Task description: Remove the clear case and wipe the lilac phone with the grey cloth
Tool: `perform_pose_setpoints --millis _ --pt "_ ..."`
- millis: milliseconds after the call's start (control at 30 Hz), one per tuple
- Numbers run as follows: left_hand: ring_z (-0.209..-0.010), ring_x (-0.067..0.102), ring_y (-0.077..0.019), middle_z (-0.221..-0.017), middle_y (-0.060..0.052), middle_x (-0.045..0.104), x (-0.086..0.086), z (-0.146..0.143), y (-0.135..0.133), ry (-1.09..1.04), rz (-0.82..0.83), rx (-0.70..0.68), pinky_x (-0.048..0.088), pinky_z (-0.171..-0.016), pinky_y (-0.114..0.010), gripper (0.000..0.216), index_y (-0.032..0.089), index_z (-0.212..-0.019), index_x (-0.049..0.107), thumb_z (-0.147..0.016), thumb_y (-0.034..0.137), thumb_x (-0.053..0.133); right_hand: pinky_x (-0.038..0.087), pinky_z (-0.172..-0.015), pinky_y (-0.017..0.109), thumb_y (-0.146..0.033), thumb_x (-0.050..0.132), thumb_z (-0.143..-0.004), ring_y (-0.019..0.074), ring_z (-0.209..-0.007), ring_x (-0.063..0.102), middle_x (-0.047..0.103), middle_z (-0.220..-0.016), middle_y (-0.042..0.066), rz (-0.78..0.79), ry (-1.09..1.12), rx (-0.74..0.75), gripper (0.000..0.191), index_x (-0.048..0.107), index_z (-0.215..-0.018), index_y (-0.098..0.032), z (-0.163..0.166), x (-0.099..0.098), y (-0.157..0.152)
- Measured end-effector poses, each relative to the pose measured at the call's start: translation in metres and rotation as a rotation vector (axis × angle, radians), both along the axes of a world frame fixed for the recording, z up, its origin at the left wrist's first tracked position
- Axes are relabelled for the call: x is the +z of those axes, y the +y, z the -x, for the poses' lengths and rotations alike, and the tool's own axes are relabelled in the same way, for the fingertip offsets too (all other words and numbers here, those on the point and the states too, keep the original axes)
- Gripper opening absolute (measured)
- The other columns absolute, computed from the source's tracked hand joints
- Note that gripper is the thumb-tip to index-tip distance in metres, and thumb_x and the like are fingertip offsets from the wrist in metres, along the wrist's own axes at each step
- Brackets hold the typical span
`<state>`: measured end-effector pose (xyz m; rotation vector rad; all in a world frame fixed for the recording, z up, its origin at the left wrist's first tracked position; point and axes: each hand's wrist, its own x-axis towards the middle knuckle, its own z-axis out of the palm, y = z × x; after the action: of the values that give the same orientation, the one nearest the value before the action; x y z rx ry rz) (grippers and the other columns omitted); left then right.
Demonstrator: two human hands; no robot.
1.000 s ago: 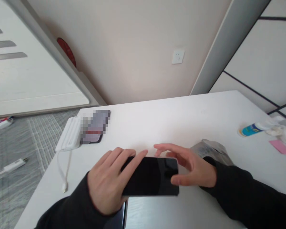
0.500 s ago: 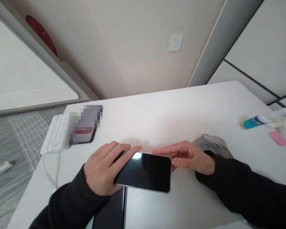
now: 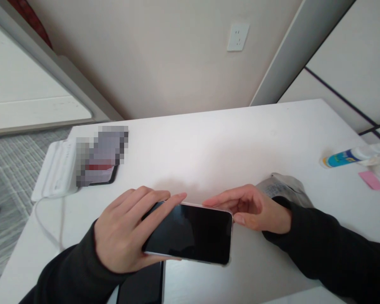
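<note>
- A dark flat object is cut off at the bottom edge, partly hidden under the left sleeve.
- A black-screened phone is gripped by the left hand just above the white surface; its right end is pinched by the right hand.
- A crumpled grey pouch is half hidden behind the right wrist.
- Further back, a white power strip is seen beside a blurred-out item; at far right lie a blue tube and a pink slip.
- A wall socket is set in the beige wall.
</note>
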<state>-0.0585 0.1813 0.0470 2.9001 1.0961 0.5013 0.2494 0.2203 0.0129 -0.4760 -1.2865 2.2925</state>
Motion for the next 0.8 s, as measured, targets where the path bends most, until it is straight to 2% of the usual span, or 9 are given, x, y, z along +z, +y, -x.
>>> perform_pose_setpoints --millis 267,367,500,667,800 --pt "-0.097 0.056 -0.0277 -0.113 -0.015 0.061 0.0015 -0.0044 0.0000 0.007 -0.076 -0.018 0.043 -0.083 -0.040 0.073 0.009 -0.144 0.050 -0.098 0.066 0.046 0.056 -0.090 0.021 -0.036 0.073 -0.094 0.0158 -0.105 0.076 0.078 -0.117 0.011 -0.025 -0.021 -0.026 0.044 0.067 -0.134 -0.017 0.0018 -0.0028 -0.0024" --pt "-0.096 0.056 -0.0268 -0.111 -0.014 0.061 0.0038 -0.0068 -0.0004 0.016 -0.099 -0.021 0.043 -0.084 -0.040 0.069 0.009 -0.142 0.051 -0.098 0.063 0.051 0.056 -0.094 0.022 -0.037 0.076 -0.091 0.0170 -0.109 0.075 0.077 -0.119 0.010 -0.044 -0.025 -0.077 0.043 0.071 -0.129 -0.017 0.0041 -0.0053 -0.0043" --pt "-0.094 0.056 -0.0268 -0.111 -0.014 0.062 0.0053 -0.0090 -0.0005 0.023 -0.116 -0.021 0.042 -0.083 -0.040 0.068 0.008 -0.141 0.052 -0.097 0.060 0.056 0.056 -0.102 0.031 -0.040 0.079 -0.088 0.0221 -0.114 0.073 0.076 -0.122 0.012 -0.076 -0.078 -0.157 0.042 0.075 -0.123 -0.018 0.0062 -0.0054 -0.0066" --pt "-0.092 0.056 -0.0263 -0.109 -0.014 0.062 0.0050 -0.0091 -0.0010 -0.033 -0.117 -0.037 0.042 -0.079 -0.040 0.070 0.010 -0.143 0.050 -0.099 0.065 0.045 0.054 -0.106 0.037 -0.040 0.085 -0.082 0.0225 -0.110 0.075 0.078 -0.118 0.010 0.001 -0.034 -0.161 0.039 0.078 -0.116 -0.021 0.0073 -0.0024 -0.0084" --pt "-0.093 0.058 -0.0271 -0.110 -0.014 0.063 0.0038 -0.0053 0.0020 -0.050 -0.120 -0.001 0.042 -0.078 -0.040 0.075 0.013 -0.146 0.047 -0.095 0.068 0.051 0.059 -0.094 0.030 -0.040 0.083 -0.084 0.0180 -0.101 0.076 0.079 -0.115 0.008 0.069 0.017 -0.160 0.042 0.076 -0.122 -0.023 0.0099 -0.0037 -0.0090"
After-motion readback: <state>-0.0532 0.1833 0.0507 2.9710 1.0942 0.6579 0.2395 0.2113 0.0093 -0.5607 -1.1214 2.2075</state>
